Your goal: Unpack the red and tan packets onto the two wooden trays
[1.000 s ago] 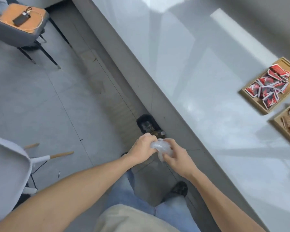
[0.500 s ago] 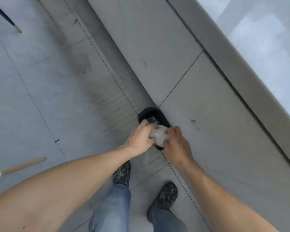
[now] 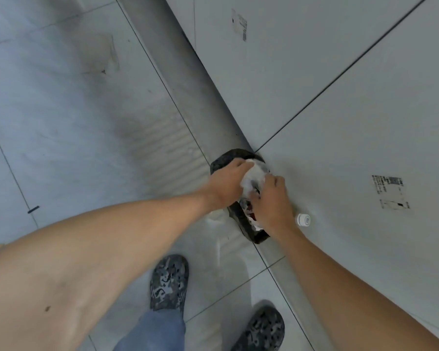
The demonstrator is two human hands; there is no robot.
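Head view is looking further down than half a second ago: the bench edge has slipped out of frame, and grey cabinet panels (image 3: 340, 122) and the tiled floor (image 3: 74, 122) are filling it. Both hands have dropped lower and are now sitting right over the black bin (image 3: 241, 219) at the foot of the cabinet, where before they were just above it.

The left hand (image 3: 226, 183) is closing its fingers around a crumpled clear wrapper (image 3: 255, 174), gripping it from the left. The right hand (image 3: 271, 201) is curling around the same wrapper from the right, its fingertips pressing into the plastic. The wrapper is looking white and glossy, bunched into a ball, and is hanging over the bin's mouth. Inside the bin, red and white scraps (image 3: 250, 211) are showing below the wrapper; whether they are packets cannot be told.

A small white cap (image 3: 304, 220) is lying just beside the right wrist. Two labels (image 3: 388, 191) with print and a barcode-like block are sticking to the panels, too blurred to read. Two patterned shoes (image 3: 169, 282) are standing on the floor.
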